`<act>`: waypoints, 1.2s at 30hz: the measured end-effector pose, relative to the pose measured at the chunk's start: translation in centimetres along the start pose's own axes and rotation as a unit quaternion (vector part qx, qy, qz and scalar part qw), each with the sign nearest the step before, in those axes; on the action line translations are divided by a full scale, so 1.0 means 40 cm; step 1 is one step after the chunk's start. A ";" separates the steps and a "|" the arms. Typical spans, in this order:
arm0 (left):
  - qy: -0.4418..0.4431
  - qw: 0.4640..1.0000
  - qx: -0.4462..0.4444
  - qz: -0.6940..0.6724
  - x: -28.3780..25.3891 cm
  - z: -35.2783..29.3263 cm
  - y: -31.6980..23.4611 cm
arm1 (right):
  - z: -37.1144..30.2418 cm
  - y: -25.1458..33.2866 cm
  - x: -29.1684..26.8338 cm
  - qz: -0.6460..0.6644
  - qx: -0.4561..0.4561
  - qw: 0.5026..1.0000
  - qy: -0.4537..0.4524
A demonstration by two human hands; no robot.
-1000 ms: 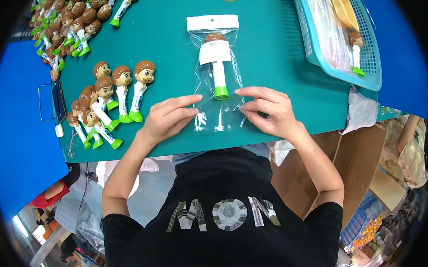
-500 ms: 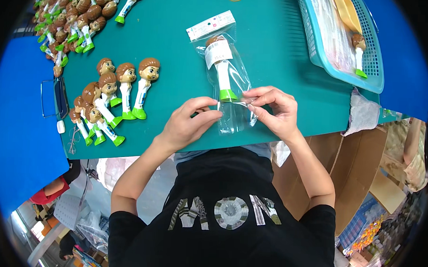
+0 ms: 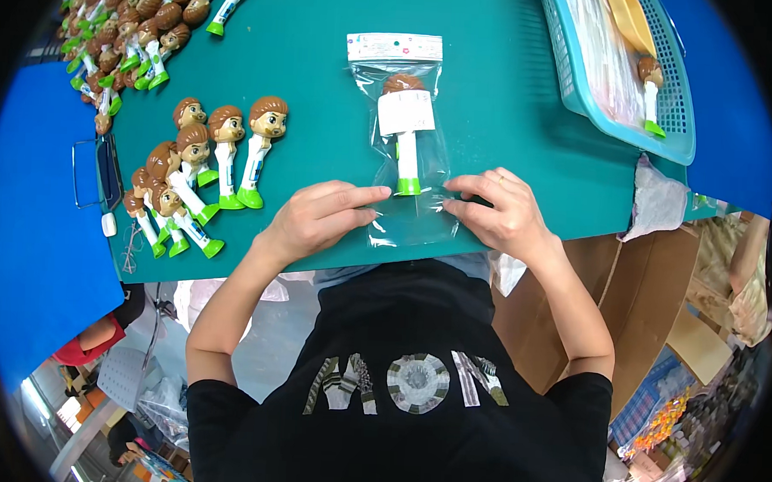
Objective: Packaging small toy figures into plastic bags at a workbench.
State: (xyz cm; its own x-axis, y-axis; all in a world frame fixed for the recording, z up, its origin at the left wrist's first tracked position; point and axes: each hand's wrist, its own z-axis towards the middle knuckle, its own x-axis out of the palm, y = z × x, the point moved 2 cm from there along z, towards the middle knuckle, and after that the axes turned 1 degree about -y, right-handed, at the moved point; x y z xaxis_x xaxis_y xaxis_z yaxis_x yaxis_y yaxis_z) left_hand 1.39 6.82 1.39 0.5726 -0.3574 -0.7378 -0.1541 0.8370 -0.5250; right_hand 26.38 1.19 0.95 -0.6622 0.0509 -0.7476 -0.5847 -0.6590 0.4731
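A clear plastic bag (image 3: 414, 227) with a white printed header lies on the green table in front of me. Inside is a brown-haired figurine (image 3: 409, 160) with a white body and green base, standing head away from me; a white label covers part of it. My left hand (image 3: 322, 217) rests its outstretched fingertips at the bag's lower left edge, thumb and index apart. At the lower right edge, my right hand (image 3: 501, 213) touches the plastic with index finger and thumb apart. The bag's near end lies spread between both hands.
Several loose figurines (image 3: 186, 176) stand and lie to the left. A large heap of figurines (image 3: 141, 36) fills the far left. A blue basket (image 3: 594, 121) at the far right holds plastic bags and one figurine. A grey cloth (image 3: 655, 201) hangs at the right edge near cardboard (image 3: 590, 293).
The bag has turned straight and shifted slightly toward me, its near end now flatter. My left hand has moved left with fingers straightened. My right fingers have loosened from their pinch.
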 end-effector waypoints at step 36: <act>-0.306 0.776 -0.389 -0.391 0.127 -0.029 -0.114 | -0.040 0.105 0.080 0.338 0.506 0.773 -0.178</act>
State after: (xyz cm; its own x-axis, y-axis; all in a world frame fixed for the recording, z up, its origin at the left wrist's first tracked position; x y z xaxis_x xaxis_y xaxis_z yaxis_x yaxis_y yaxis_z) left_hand 4.05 0.71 -0.46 0.9747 -0.1664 0.1494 0.1294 -0.1254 -0.9836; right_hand 22.57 -2.62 -0.22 -0.9583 0.2744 -0.0802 0.0030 0.2901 0.9570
